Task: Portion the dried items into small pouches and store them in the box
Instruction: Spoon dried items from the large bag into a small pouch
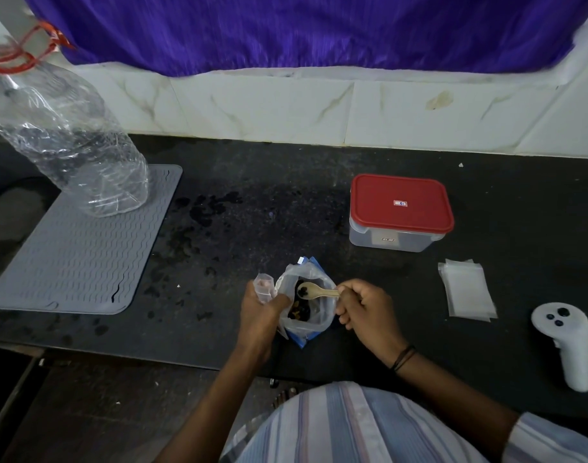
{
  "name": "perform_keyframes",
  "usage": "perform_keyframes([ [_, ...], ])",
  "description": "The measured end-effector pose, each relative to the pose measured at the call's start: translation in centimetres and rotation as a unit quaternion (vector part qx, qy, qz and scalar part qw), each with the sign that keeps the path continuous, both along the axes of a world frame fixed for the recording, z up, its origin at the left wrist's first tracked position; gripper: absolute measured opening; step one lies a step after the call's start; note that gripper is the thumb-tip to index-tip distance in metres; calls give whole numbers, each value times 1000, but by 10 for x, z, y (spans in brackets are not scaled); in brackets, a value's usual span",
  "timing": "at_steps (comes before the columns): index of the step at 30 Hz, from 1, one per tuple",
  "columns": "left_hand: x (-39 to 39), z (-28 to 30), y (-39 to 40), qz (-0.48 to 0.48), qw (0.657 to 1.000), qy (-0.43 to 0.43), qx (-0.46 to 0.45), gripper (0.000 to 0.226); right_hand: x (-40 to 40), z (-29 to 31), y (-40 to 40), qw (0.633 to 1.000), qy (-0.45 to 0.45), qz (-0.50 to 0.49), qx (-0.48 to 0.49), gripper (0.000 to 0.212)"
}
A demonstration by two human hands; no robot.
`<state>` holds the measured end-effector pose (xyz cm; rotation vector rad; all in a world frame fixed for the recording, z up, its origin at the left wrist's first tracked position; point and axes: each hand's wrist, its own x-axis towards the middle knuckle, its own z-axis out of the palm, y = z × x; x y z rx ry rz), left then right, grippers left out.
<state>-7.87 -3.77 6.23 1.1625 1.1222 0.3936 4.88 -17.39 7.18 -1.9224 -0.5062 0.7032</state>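
An open plastic bag of dark dried items stands near the counter's front edge. My right hand grips the handle of a small wooden spoon, whose bowl holds a few dark pieces over the bag's mouth. My left hand holds a small clear pouch upright just left of the bag, and its thumb touches the bag's rim. A clear box with a red lid sits closed at the back right. A stack of empty pouches lies right of my right hand.
The dark counter has wet spots in its middle. A grey ribbed mat lies at the left with a large clear plastic bottle on it. A white handheld controller rests at the far right. A tiled wall backs the counter.
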Motion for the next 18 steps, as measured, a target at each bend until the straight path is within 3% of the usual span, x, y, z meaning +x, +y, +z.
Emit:
perform_keyframes([
  [8, -12, 13, -1, -14, 986, 32, 164, 27, 1, 22, -16, 995, 77, -44, 51, 20],
  [12, -20, 17, 0, -14, 950, 28, 310, 32, -3, 55, -24, 993, 74, -52, 83, 20],
  [18, -14, 22, 0, -74, 904, 18, 420, 35, -9, 99, -15, 987, 60, -28, 147, 21],
])
